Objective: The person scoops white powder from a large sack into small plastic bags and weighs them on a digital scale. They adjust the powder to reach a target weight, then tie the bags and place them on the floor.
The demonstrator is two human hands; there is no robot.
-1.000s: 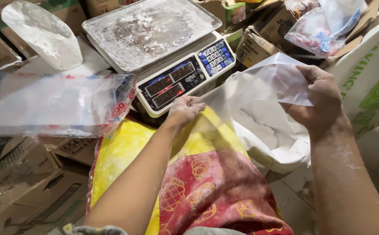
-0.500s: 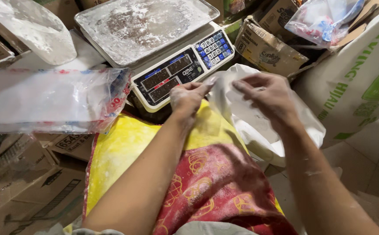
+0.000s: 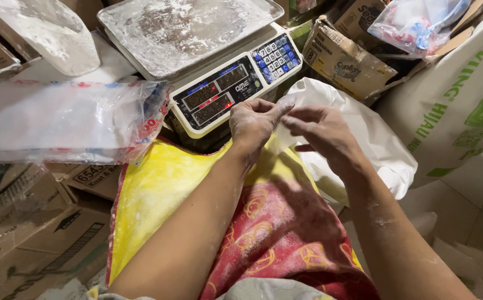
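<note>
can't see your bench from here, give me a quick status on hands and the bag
Left hand and right hand both pinch the thin white plastic bag at its mouth. Flour-dusted digital scale just behind, touching nothing. Nothing in the way.

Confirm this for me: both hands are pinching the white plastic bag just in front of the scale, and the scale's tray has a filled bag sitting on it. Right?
Not quite. In the head view the scale's tray holds no bag, only a dusting of white powder. The rest stands: the left hand and right hand pinch the white plastic bag just in front of the scale.
</note>
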